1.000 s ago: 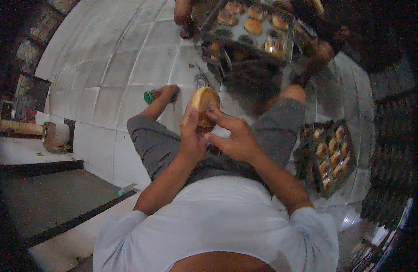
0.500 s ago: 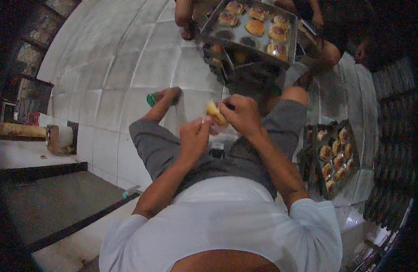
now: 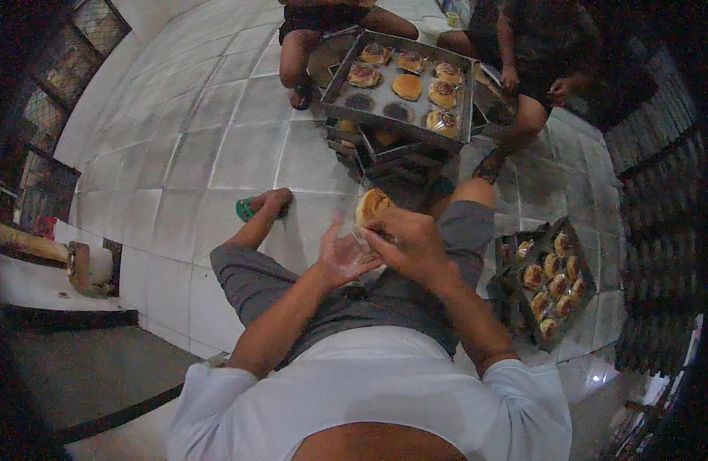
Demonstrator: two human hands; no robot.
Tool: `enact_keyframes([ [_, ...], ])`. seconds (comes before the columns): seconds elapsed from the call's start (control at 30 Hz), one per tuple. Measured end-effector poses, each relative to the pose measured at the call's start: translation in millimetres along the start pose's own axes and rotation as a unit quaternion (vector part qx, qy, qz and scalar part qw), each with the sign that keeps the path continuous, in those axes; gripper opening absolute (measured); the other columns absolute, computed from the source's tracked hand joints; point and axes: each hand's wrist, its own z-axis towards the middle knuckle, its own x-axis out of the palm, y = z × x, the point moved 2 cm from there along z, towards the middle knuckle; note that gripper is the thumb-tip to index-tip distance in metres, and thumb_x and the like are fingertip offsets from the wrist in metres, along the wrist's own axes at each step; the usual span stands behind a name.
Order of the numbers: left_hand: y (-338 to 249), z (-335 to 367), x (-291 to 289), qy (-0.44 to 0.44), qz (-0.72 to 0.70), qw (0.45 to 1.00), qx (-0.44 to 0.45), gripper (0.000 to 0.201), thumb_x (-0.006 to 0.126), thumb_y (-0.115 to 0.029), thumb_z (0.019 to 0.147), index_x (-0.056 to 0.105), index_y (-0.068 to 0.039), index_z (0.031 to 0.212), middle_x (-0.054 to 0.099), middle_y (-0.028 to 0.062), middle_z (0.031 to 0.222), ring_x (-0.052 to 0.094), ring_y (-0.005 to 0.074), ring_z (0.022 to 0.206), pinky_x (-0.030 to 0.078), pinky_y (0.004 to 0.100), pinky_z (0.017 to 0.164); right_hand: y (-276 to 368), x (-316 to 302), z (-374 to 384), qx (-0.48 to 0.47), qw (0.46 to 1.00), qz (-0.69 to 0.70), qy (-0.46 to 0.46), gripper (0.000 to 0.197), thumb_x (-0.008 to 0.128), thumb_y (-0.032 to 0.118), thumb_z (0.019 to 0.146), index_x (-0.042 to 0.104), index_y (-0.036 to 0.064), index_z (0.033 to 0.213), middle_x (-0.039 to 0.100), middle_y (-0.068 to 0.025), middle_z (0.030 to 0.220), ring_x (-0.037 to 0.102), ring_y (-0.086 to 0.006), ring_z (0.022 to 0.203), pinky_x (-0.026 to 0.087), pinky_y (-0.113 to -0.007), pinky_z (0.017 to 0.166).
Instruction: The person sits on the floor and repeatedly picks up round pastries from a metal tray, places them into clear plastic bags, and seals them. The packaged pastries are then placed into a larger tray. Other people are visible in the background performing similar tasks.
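My right hand (image 3: 412,244) grips a golden-brown bun (image 3: 372,207), holding it up above my lap with the fingers closed round its lower side. Just left of it and lower, my left hand (image 3: 343,257) is open, palm up, fingers apart. Something thin and clear, like plastic film, seems to lie over its palm; blur hides the details. Farther forward, a metal tray (image 3: 395,127) of buns rests on a stack of trays. Most of its buns look wrapped in clear plastic; a plain bun (image 3: 407,87) in the middle appears bare.
At my right, another dark tray (image 3: 583,265) of wrapped buns sits on a stack. Two people sit beyond the front tray, one person's hand (image 3: 510,78) near its right edge. Dark stacked racks (image 3: 661,246) line the right side. A grey step (image 3: 93,369) is at left.
The bun has been raised in my right hand. My left hand has come off it and opened palm up. The view has shifted, showing more of the people ahead.
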Motion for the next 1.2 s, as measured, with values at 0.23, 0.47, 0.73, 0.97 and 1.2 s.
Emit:
enact_keyframes([
  [0.23, 4.1, -21.5, 59.8, 0.305, -0.169, 0.936, -0.056, 0.082, 0.045, -0.073, 0.097, 0.038, -0.019, 0.159, 0.047, 0.0275, 0.152, 0.059, 0.0454, 0.126, 0.039, 0.0702, 0.111, 22.3, -47.9, -31.3, 0.068, 0.982, -0.064, -0.161, 0.024, 0.08, 0.012, 0.088, 0.072, 0.002, 0.108, 0.075, -0.012, 0.103, 0.074, -0.026, 0.089, 0.058, -0.036, 0.079],
  [0.47, 7.3, -33.0, 74.9, 0.357, -0.182, 0.916, 0.012, 0.079, 0.068, -0.06, 0.093, 0.039, -0.023, 0.156, 0.033, 0.0339, 0.157, 0.052, 0.0504, 0.132, 0.049, 0.0664, 0.106, 86.2, -13.5, -59.3, 0.051, 0.999, -0.014, -0.008, 0.022, 0.079, 0.006, 0.085, 0.07, 0.0027, 0.104, 0.07, -0.0129, 0.097, 0.072, -0.0267, 0.086, 0.057, -0.037, 0.073],
  [0.73, 2.1, -12.0, 55.6, 0.179, -0.173, 0.966, 0.068, 0.057, 0.068, -0.042, 0.097, 0.051, -0.013, 0.143, 0.054, 0.0327, 0.139, 0.066, 0.043, 0.116, 0.063, 0.0497, 0.093, 84.6, -0.7, -41.3, 0.019, 0.985, -0.096, 0.142, 0.026, 0.07, 0.024, 0.087, 0.067, 0.0039, 0.103, 0.066, -0.0135, 0.091, 0.069, -0.0301, 0.071, 0.057, -0.048, 0.063],
  [0.97, 3.2, -59.1, 111.0, 0.191, -0.24, 0.95, -0.053, 0.087, 0.064, -0.073, 0.087, 0.05, -0.009, 0.143, 0.06, 0.0209, 0.137, 0.065, 0.0371, 0.12, 0.059, 0.0551, 0.096, 69.8, -103.6, -31.3, -0.035, 0.997, -0.043, -0.051, 0.058, 0.086, 0.021, 0.076, 0.061, -0.0004, 0.124, 0.071, -0.0113, 0.118, 0.072, -0.0264, 0.105, 0.057, -0.036, 0.089],
  [1.2, 52.7, -49.1, 83.3, 0.045, 0.26, 0.963, 0.057, 0.096, 0.066, -0.072, 0.087, 0.043, -0.006, 0.153, 0.056, 0.0125, 0.148, 0.049, 0.0246, 0.138, 0.045, 0.0426, 0.108, 7.7, -106.9, -106.3, 0.275, 0.95, 0.128, -0.067, 0.051, 0.088, 0.027, 0.079, 0.069, 0.0031, 0.12, 0.076, -0.0108, 0.108, 0.073, -0.0237, 0.099, 0.056, -0.037, 0.093],
])
